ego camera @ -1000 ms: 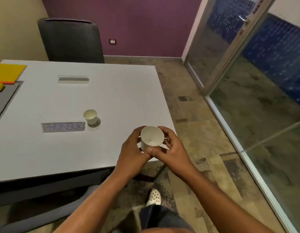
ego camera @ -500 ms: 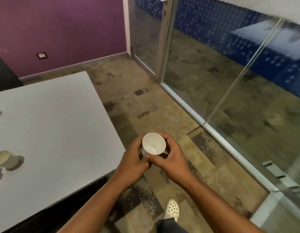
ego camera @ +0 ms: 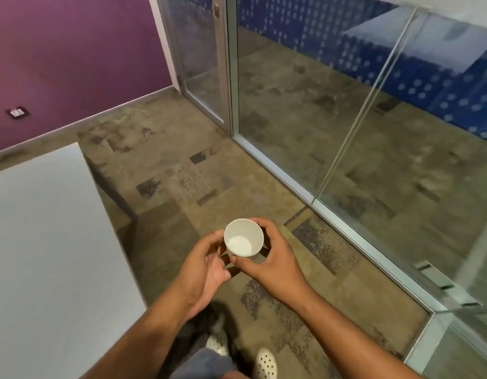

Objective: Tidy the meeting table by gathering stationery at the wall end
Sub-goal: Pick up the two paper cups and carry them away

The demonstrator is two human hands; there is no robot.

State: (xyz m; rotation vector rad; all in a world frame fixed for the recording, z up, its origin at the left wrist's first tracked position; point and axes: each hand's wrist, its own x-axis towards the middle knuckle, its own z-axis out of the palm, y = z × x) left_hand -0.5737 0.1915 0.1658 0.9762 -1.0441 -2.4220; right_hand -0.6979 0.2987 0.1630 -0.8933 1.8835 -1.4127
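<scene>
A white paper cup (ego camera: 243,237) is upright and empty, held over the floor in front of me. My right hand (ego camera: 275,262) wraps around its right side and front with thumb and fingers. My left hand (ego camera: 207,265) touches its left side with the fingertips, palm turned up. The white meeting table (ego camera: 45,242) fills the left of the view, and only a bare part of its top shows. No stationery is in sight.
A glass wall (ego camera: 346,132) with a metal floor rail runs along the right, and a glass door (ego camera: 201,58) stands at the far end. A purple wall (ego camera: 73,58) is behind. Patterned carpet (ego camera: 182,173) lies between table and glass. My shoes (ego camera: 265,363) show at the bottom.
My view has swung right, away from the table. The second cup, the name card and the chair have left the frame. The cup stays held in both hands.
</scene>
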